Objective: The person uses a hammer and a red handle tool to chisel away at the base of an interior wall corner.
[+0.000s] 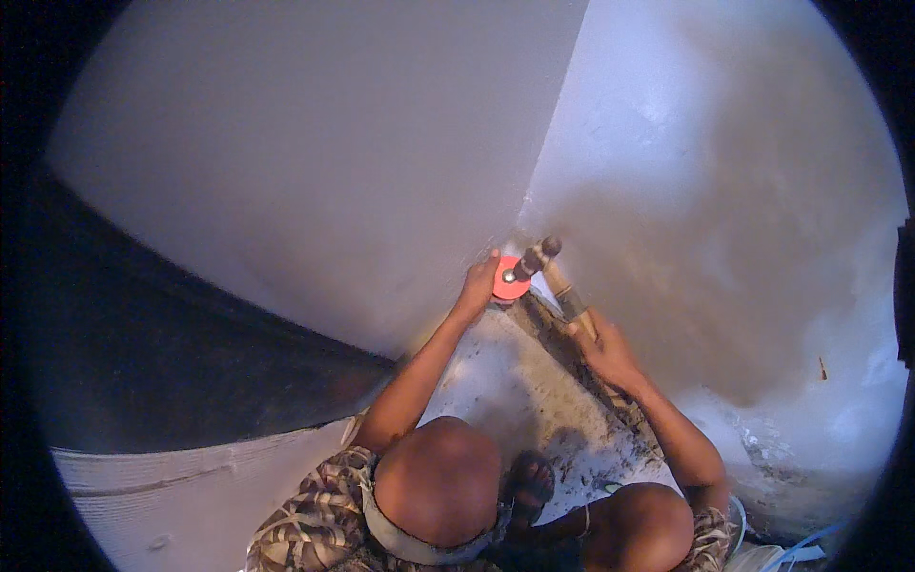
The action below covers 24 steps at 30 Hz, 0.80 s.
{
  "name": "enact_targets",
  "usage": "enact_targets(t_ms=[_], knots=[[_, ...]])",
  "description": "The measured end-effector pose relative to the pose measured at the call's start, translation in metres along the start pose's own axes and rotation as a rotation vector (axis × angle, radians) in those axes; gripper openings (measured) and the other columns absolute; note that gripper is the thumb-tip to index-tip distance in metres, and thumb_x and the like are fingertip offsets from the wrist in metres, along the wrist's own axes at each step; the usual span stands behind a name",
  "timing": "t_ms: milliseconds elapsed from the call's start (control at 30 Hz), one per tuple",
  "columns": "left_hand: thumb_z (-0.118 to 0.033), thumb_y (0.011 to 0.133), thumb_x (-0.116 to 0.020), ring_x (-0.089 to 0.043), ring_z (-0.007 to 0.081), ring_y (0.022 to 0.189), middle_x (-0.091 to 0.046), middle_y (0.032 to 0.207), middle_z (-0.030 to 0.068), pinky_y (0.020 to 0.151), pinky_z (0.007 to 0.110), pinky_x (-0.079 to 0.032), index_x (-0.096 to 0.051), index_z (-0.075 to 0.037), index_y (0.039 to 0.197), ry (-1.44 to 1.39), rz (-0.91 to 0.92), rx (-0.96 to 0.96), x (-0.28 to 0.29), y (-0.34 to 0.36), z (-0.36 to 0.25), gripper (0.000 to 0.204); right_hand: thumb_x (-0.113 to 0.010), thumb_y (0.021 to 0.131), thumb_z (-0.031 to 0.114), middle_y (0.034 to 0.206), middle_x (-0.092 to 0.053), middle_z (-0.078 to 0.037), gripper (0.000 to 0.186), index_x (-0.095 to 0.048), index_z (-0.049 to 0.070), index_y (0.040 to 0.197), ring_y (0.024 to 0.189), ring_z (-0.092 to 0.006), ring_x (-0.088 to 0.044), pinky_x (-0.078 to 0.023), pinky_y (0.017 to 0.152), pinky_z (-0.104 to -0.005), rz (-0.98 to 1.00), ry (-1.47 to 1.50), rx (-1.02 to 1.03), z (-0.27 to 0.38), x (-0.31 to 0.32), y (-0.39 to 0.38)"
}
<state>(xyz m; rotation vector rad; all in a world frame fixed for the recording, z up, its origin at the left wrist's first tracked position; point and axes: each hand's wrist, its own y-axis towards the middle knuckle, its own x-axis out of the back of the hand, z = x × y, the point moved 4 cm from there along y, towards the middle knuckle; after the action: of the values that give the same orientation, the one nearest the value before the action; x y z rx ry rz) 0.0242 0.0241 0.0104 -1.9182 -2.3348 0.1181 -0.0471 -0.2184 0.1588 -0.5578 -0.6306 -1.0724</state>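
Both arms outstretched, hammer (pixel 562 286) gripped.

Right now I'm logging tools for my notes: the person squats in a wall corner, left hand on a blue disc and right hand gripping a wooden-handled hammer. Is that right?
Not quite. The disc is red-orange, not blue, as the head view shows. The rest holds: the left hand is on the disc in the wall corner, and the right hand grips the wooden-handled hammer.
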Motion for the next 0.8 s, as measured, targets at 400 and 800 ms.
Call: enact_targets(t_ms=[400,800], knots=[[-0.051,0.095,-0.042,-0.051,0.0120,0.068,-0.055,0.075,0.0020,0.066,0.031,-0.046,-0.057,-0.002,0.080,-0.229,0.065,0.099,-0.025,-0.005,0.011,0.053,-0.048,0.096,0.033,0.072,-0.054,-0.008,0.032,-0.049,0.002,0.101,0.060,-0.0173,-0.054,-0.044,0.053,-0.0316,-0.506,0.419,0.366,0.092,0.100,-0.008],[-0.051,0.094,-0.042,-0.066,0.0220,0.082,-0.063,0.096,0.0123,0.066,0.039,-0.059,-0.057,0.004,0.109,-0.526,0.168,0.139,-0.007,-0.009,0.008,0.058,-0.053,0.093,0.040,0.073,-0.057,-0.010,0.041,-0.051,-0.001,0.094,0.069,-0.0211,-0.056,-0.046,0.063,-0.0352,-0.201,0.116,0.036,0.065,0.049,-0.017]])
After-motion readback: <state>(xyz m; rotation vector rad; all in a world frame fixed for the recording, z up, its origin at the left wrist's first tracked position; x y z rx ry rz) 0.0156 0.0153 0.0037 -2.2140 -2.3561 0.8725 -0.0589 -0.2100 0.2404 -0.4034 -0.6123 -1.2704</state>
